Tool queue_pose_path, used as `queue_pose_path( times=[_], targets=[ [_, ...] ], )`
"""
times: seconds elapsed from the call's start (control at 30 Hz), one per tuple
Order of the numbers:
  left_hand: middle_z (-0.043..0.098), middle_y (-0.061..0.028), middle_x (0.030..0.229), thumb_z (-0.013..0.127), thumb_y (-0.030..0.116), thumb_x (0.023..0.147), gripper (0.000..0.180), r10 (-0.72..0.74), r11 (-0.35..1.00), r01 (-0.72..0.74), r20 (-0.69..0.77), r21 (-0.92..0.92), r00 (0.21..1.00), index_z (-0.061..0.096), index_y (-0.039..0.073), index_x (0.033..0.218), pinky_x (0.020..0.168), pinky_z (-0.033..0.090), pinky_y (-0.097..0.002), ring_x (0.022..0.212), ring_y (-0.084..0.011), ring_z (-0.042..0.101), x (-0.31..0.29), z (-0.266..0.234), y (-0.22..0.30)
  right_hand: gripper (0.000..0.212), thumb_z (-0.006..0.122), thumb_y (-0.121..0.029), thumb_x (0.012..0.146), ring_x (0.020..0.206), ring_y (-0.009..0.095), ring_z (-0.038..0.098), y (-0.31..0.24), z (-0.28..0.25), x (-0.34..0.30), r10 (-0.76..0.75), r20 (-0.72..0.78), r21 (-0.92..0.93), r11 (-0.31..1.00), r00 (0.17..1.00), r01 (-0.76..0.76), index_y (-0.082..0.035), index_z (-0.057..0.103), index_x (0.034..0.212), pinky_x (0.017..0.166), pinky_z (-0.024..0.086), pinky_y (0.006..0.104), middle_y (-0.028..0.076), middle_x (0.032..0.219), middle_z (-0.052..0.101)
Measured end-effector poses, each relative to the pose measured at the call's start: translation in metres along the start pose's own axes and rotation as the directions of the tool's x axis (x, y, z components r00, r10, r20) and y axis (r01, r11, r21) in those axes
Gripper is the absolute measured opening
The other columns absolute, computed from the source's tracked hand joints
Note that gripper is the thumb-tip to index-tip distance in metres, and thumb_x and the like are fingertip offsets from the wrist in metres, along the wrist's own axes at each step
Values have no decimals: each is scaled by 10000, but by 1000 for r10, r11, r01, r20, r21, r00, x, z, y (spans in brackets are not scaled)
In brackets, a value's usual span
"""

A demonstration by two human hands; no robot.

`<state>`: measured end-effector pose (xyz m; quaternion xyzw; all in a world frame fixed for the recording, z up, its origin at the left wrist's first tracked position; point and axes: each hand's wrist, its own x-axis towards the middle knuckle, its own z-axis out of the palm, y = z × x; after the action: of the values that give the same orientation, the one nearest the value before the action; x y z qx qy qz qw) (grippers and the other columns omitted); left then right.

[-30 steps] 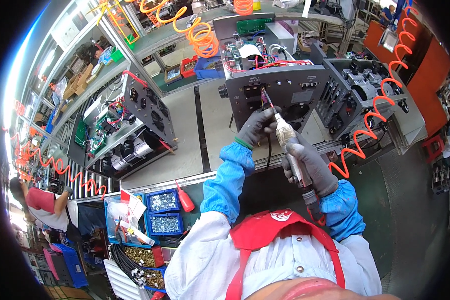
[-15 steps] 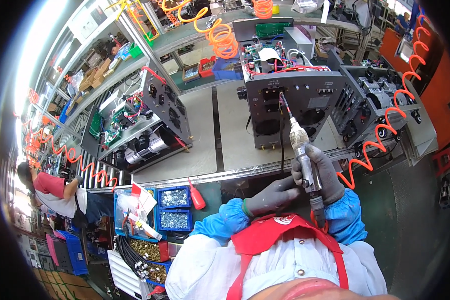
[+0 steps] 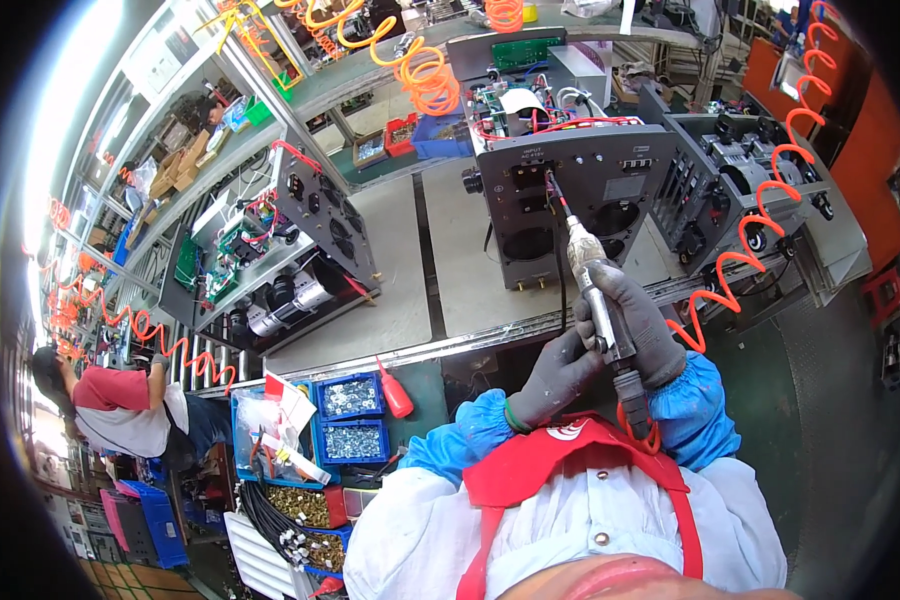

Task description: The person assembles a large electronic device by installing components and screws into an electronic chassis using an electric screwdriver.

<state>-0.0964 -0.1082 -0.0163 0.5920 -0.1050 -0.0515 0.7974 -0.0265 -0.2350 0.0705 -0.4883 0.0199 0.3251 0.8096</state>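
Note:
My right hand [image 3: 642,318], in a grey glove, is wrapped round a pneumatic screwdriver [image 3: 618,338]. The tool slants up and to the left, its taped nose toward a terminal block [image 3: 532,176] on the dark grey back panel [image 3: 580,185] of an open machine. The bit tip is at the block; whether it sits in a screw is too small to tell. My left hand [image 3: 555,380], also gloved, is close against the driver's left side with its fingers stretched toward it. Some of its fingertips are hidden by the tool. A black cable [image 3: 560,270] hangs down the panel.
A second open machine [image 3: 290,250] stands on the left of the bench, a third [image 3: 745,185] at right. Blue trays of screws [image 3: 353,440] and a red bottle [image 3: 395,392] lie near left. An orange coiled hose [image 3: 735,265] hangs at right. A co-worker [image 3: 120,400] stands far left.
My left hand has risen and turned its fingers up along the driver. The driver and my right hand have shifted slightly up and left in the picture, as has the machine.

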Motion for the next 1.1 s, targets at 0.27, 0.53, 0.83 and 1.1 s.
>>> queue_pose_path(
  times=[0.27,0.53,0.83,1.1],
  targets=[
    [563,23,986,645,186,898,337,-265,950,265,23,-163,964,551,29,1181,686,445,-226,845,-65,519,4,-8,16,486,619,-345,919,576,101,565,-9,19,0,-53,-9,-212,976,999,50,-100,452,1305,457,510,255,37,783,559],
    [614,-48,931,589,189,940,401,-250,894,101,-299,-436,921,522,-9,1282,593,483,-214,729,-116,582,5,-85,11,722,645,-220,799,642,146,592,2,-5,-36,41,89,-451,893,995,4,-93,320,1432,543,522,289,72,820,567],
    [509,32,765,583,375,975,314,-205,787,-3,-266,-617,942,577,70,1048,402,293,-149,534,-20,407,27,-107,21,883,752,-190,716,1194,201,475,28,-28,-58,180,186,-539,841,966,-53,-46,326,1476,1024,368,329,111,1324,492],
    [537,14,722,601,319,973,297,-201,893,46,-305,-448,931,626,42,1074,394,297,-152,513,-30,442,26,-90,37,914,765,-227,699,1197,214,491,35,-36,-57,160,196,-587,810,968,-16,-40,320,1475,1024,376,333,126,1324,497]
  ],
)
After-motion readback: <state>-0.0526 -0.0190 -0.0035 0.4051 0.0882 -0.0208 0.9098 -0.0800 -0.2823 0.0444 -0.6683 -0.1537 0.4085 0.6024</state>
